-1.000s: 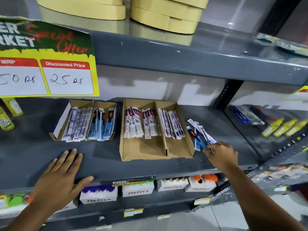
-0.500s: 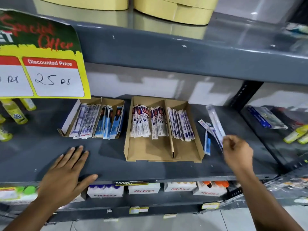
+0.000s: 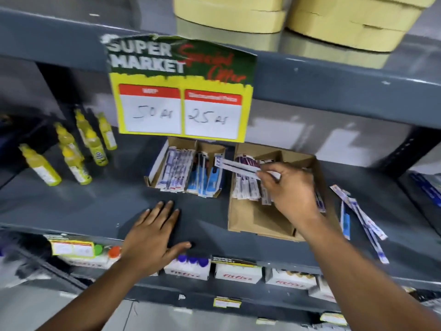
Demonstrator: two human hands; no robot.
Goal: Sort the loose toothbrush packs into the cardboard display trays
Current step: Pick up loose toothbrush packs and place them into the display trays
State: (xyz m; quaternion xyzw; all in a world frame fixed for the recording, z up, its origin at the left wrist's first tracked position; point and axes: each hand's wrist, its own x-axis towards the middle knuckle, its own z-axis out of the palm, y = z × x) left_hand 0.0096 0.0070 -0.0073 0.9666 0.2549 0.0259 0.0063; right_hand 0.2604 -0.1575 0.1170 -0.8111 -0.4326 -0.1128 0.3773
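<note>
Two cardboard display trays sit on the grey shelf. The small tray on the left holds white and blue toothbrush packs. The large tray to its right holds purple-and-white packs in its back half. My right hand hovers over the large tray, pinching one long white toothbrush pack that points left toward the small tray. Several loose packs lie on the shelf right of the large tray. My left hand rests flat on the shelf's front edge, fingers spread.
A yellow price sign hangs from the upper shelf above the trays. Several yellow bottles stand at the shelf's left. White boxes line the lower shelf. Yellow round stacks sit on top.
My right hand lifted a pack from the loose pile on the right and carried it left, over the large tray. The view swung to the left. My left hand stayed on the shelf.
</note>
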